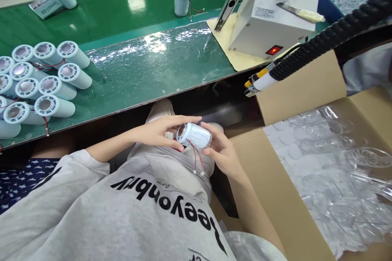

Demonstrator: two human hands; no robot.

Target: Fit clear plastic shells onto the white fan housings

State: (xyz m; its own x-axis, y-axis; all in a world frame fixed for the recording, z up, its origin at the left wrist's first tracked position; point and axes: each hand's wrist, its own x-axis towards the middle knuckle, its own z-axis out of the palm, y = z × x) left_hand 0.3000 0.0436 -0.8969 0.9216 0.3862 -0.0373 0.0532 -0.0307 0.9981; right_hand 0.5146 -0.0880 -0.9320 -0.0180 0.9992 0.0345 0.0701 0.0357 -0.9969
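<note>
Pale blue plastic: one small cylinder housing (194, 135) sits between my hands, over my lap, just below the near edge of the green bench (147, 69). My left hand (159, 131) closes over its top and left end; my right hand (221, 151) cups its right end from below with the fingers curled round it. Red and white leads (197, 159) hang loose from the housing, ending in a small connector.

Progress, as judged: this piece is mid-handling, not yet set down with the others.

Count: at the far left of the bench, a stack of like cylinders (45, 85), about eleven visible, some cut by the frame edge. Two more stand apart at the far side, one beside a leaflet (44, 5). One white machine (269, 24), red switch lit. One cardboard box (284, 195) at right holds clear plastic parts, too many and too tangled to count.
</note>
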